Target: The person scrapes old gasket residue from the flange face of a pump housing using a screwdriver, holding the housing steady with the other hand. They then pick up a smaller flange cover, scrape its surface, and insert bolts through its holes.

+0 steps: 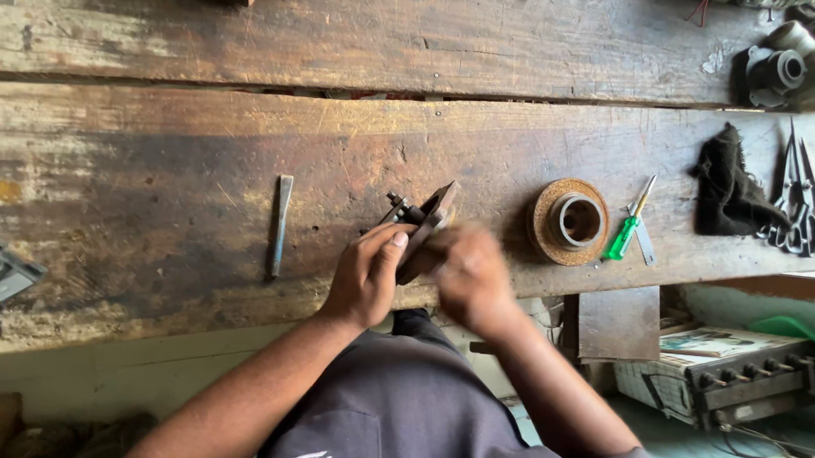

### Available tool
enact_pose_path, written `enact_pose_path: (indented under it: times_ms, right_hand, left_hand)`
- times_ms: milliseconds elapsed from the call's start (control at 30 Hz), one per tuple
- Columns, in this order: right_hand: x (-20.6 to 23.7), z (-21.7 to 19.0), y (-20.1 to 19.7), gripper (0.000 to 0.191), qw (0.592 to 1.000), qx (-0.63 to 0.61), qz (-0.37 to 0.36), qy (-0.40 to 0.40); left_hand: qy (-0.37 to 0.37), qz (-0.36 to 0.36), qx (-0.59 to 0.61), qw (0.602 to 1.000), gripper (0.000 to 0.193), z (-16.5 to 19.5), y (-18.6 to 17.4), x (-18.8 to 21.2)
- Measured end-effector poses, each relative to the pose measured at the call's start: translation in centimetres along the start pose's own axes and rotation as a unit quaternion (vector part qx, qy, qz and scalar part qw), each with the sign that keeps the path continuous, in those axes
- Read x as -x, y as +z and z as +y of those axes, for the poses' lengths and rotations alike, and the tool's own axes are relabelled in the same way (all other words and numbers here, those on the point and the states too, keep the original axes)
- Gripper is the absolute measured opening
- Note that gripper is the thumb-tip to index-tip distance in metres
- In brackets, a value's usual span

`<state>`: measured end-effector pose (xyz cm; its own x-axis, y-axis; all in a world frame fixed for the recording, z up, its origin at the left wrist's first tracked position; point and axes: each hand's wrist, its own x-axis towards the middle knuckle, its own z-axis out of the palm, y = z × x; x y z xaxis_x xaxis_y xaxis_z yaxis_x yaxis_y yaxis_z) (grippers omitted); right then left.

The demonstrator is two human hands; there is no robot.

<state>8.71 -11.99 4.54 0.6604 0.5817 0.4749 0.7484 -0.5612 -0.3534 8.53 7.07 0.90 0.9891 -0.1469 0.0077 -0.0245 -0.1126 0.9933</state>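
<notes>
Bracing a dark metal part (424, 222) on edge at the workbench's (148, 206) near rim, the left hand (365, 278) clamps it while the blurred right hand (468, 277) (grip unclear) works beside it, flat chisel (280, 224), rusty ring (570, 221) and green screwdriver (627, 231) lying beyond.

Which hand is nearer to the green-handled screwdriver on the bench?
The right hand. It lies a short way left of the green-handled screwdriver, beyond the round ring part. The left hand is farther left, holding the dark metal part.
</notes>
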Motion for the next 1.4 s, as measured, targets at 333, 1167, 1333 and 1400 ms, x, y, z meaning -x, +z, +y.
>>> enact_pose_path:
  times_ms: [333,1167,1333,1400]
  right_hand:
    - [-1.9,-0.4,-0.4,0.029,0.997,0.042,0.015,0.066]
    - [-0.8,3.1,0.4,0.025,0.992,-0.001,0.058,0.111]
    - [-1.9,0.8,-0.3,0.027,0.995,-0.029,0.054,0.077]
    - [-1.6,0.8,0.0,0.024,0.995,-0.032,0.060,0.077]
  left_hand:
    - [0.016,-0.005,0.025,1.000,0.054,0.6,-0.5,-0.1]
    - [0.006,-0.039,0.037,0.999,0.057,1.3,-0.9,-0.5]
    - [0.057,-0.022,0.018,0.998,0.055,0.8,-0.6,-0.8]
    - [0.035,-0.023,0.017,0.999,0.055,0.7,-0.6,-0.8]
